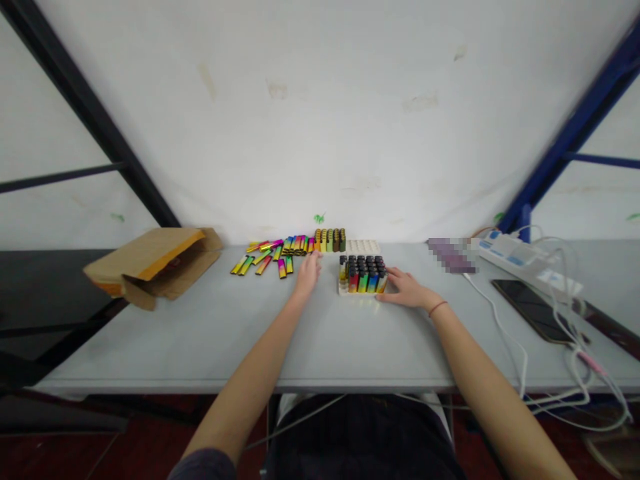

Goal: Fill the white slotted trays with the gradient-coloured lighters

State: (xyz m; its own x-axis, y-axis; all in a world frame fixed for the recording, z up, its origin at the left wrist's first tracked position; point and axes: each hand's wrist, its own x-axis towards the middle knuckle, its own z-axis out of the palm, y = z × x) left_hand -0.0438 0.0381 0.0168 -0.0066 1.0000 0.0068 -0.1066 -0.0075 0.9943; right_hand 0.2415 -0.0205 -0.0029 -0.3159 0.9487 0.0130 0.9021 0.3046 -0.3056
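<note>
A pale tray (343, 291) of upright lighters with black tops (367, 275) stands in front of me. My right hand (407, 290) grips its right side, thumb at the front corner and fingers along the edge. To the left of the tray is my left hand (309, 273), its fingers drawn together at the right end of a pile of shiny rainbow-coloured flat pieces (299, 244). Whatever is between those fingers is too small to make out. Behind, a block of upright yellow and dark pieces (330, 240) stands beside an unfilled white holed tray (363, 246).
An open cardboard box (165, 257) lies on the left of the grey table (200, 353). At the right are a dark phone (533, 310), a pixelated purple item (453, 257), a white power strip (530, 260) and tangled white cables (575, 373). A white wall rises behind.
</note>
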